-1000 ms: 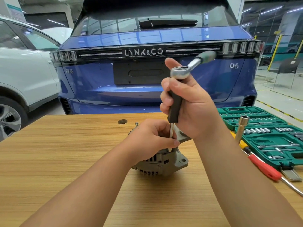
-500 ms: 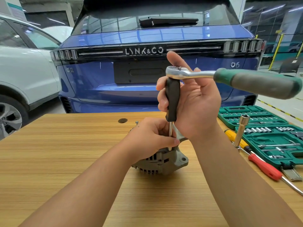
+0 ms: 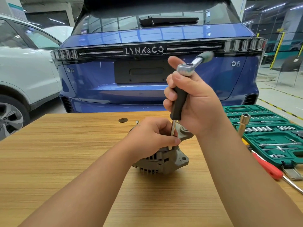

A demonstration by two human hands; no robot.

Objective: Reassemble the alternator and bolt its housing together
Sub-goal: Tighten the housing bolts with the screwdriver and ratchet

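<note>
Readable: "LYNK&CO" in pale letters on the black light bar (image 3: 147, 50) across the tailgate of the blue car (image 3: 157, 95). Lower right on the same tailgate, chrome "06" badge (image 3: 236, 63). Lower left, a small emblem (image 3: 70, 69), too blurred to read. On the tools, no legible lettering.

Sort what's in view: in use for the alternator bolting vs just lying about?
In use: alternator; ratchet on black-handled driver, gripped by right hand; left hand pinching the shaft.
Lying about: green socket case, red screwdriver, brass-coloured socket, loose bolt.
</note>
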